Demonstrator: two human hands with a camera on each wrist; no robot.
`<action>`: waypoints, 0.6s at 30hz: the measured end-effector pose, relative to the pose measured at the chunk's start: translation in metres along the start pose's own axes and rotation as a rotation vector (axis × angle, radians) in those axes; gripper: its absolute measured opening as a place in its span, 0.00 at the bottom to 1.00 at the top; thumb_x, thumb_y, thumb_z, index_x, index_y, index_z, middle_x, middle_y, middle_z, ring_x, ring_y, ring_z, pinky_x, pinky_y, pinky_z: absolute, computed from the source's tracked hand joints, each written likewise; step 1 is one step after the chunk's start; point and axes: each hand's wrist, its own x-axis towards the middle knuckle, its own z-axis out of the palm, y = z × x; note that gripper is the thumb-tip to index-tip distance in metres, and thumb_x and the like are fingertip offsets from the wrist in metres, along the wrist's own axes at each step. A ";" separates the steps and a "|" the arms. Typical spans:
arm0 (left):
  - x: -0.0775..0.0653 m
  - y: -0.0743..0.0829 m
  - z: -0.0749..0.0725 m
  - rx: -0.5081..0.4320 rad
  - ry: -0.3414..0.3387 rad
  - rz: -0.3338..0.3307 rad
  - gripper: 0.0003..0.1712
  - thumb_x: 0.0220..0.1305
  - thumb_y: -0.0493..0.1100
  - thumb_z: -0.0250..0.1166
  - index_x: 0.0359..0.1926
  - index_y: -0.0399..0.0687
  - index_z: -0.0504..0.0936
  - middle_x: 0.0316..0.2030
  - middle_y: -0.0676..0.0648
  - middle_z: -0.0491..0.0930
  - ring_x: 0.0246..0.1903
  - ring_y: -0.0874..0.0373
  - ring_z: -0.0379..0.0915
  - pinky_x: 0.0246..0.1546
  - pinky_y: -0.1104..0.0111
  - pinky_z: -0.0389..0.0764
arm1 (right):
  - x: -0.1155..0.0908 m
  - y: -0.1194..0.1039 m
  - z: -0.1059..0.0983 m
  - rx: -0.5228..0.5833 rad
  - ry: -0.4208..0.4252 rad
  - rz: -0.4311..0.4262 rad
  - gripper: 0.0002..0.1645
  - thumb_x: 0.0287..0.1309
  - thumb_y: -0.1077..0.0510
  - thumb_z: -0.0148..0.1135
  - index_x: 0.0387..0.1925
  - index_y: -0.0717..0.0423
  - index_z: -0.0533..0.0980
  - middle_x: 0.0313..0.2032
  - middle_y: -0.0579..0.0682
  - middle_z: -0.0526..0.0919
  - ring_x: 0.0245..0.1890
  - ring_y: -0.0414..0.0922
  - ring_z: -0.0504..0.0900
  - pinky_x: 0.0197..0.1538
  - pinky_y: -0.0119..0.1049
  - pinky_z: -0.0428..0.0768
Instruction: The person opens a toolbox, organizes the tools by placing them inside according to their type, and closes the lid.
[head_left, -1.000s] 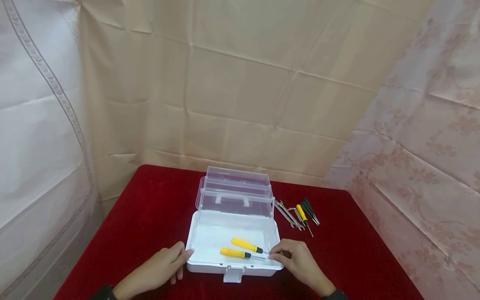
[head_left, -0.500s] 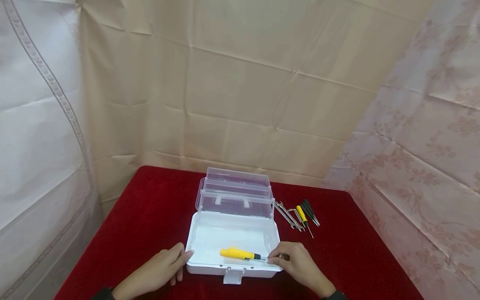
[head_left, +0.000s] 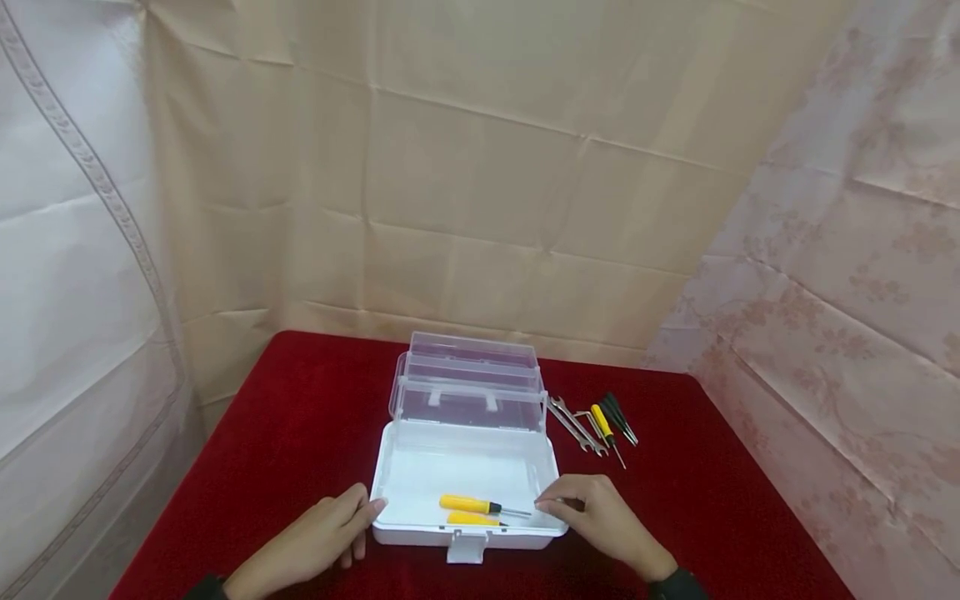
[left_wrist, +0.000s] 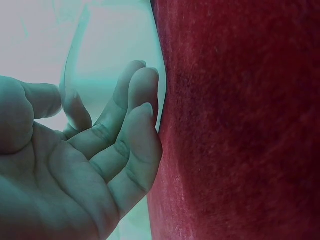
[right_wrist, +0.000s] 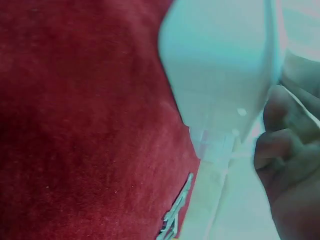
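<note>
A white toolbox (head_left: 463,454) with its clear lid raised sits on the red cloth. My left hand (head_left: 315,533) pinches its left rim between thumb (left_wrist: 44,100) and index finger, the other fingers bent beside the outer wall. Two yellow-handled screwdrivers lie in the box: one (head_left: 467,503) with its shaft pointing right, the other (head_left: 471,519) close behind the front wall, its shaft hidden. Over the right rim hovers my right hand (head_left: 596,517), fingers bent, thumb and index tips near the first screwdriver's tip, with no tool showing between them.
Right of the box lie wrenches (head_left: 576,427), a hex key (head_left: 588,417), another yellow screwdriver (head_left: 602,423) and black-handled tools (head_left: 617,417). The transparent lid with trays (head_left: 468,387) stands up at the back. Cloth curtains (head_left: 480,167) hang around the table.
The screwdriver that my right hand held by its shaft has come down toward the front wall, and the hand has let it go. My left hand has stayed at the rim.
</note>
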 end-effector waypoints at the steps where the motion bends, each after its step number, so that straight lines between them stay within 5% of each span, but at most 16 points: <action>1: 0.000 0.000 0.000 0.000 0.001 0.003 0.19 0.80 0.54 0.52 0.37 0.45 0.72 0.22 0.49 0.78 0.20 0.54 0.73 0.22 0.71 0.70 | 0.000 0.002 -0.003 0.009 0.046 0.018 0.04 0.62 0.53 0.73 0.39 0.43 0.89 0.34 0.34 0.87 0.30 0.36 0.80 0.34 0.30 0.79; 7: -0.002 0.000 0.000 0.002 -0.002 0.012 0.18 0.80 0.54 0.53 0.37 0.45 0.72 0.22 0.49 0.78 0.20 0.55 0.73 0.22 0.71 0.70 | 0.010 0.033 -0.034 -0.094 0.293 0.278 0.07 0.64 0.52 0.72 0.38 0.51 0.87 0.30 0.43 0.85 0.25 0.42 0.75 0.26 0.34 0.73; 13: -0.001 0.000 -0.003 0.058 0.020 0.046 0.20 0.81 0.56 0.51 0.35 0.46 0.72 0.21 0.51 0.78 0.18 0.56 0.74 0.20 0.70 0.70 | 0.022 0.101 -0.053 -0.182 0.282 0.533 0.18 0.63 0.50 0.72 0.39 0.62 0.80 0.28 0.51 0.82 0.25 0.45 0.76 0.26 0.38 0.72; 18: 0.002 0.000 -0.002 0.079 0.021 0.060 0.21 0.81 0.56 0.51 0.35 0.47 0.73 0.21 0.52 0.78 0.18 0.56 0.74 0.20 0.70 0.70 | 0.021 0.134 -0.056 -0.120 0.223 0.631 0.17 0.62 0.53 0.73 0.33 0.64 0.79 0.25 0.52 0.78 0.23 0.46 0.77 0.23 0.38 0.78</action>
